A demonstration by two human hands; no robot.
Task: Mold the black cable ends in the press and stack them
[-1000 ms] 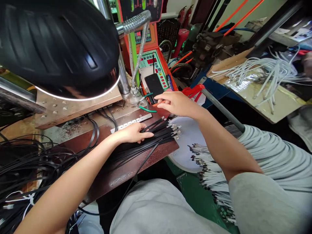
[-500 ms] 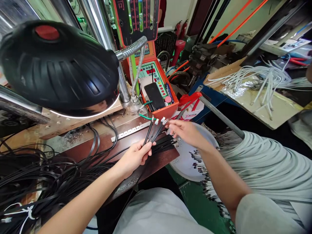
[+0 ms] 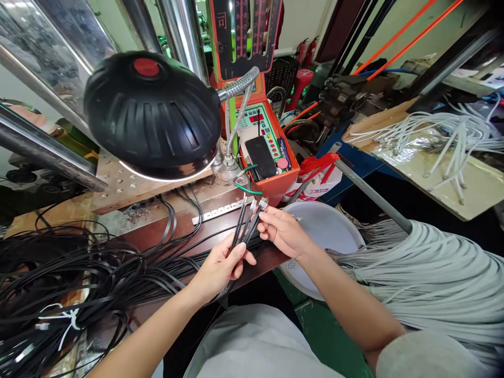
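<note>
A small bunch of flat black cables [image 3: 241, 232] is up off the brown work bench [image 3: 271, 258] now, held upright in front of the person. 1 s back, the cables lay flat under the left hand [image 3: 219, 269], and the right hand [image 3: 284, 232] was out to the side. Now the 2 hands have come together around the bunch.

Left fingers are curled narrow around the lower part of the bunch, gripping it firmly, with about 3 or 4 cables (hard to count). Right fingers are slightly spread and close up at the metal connector ends [image 3: 260, 203], but actual contact can't be confirmed from this angle.

Bunch is just above the bench, near the orange control box [image 3: 271, 178]. More black cable runs left into a big tangled pile [image 3: 51, 273]. A white round tray [image 3: 323, 236] sits to the right, beside a mass of pale grey cables [image 3: 429, 278].
</note>
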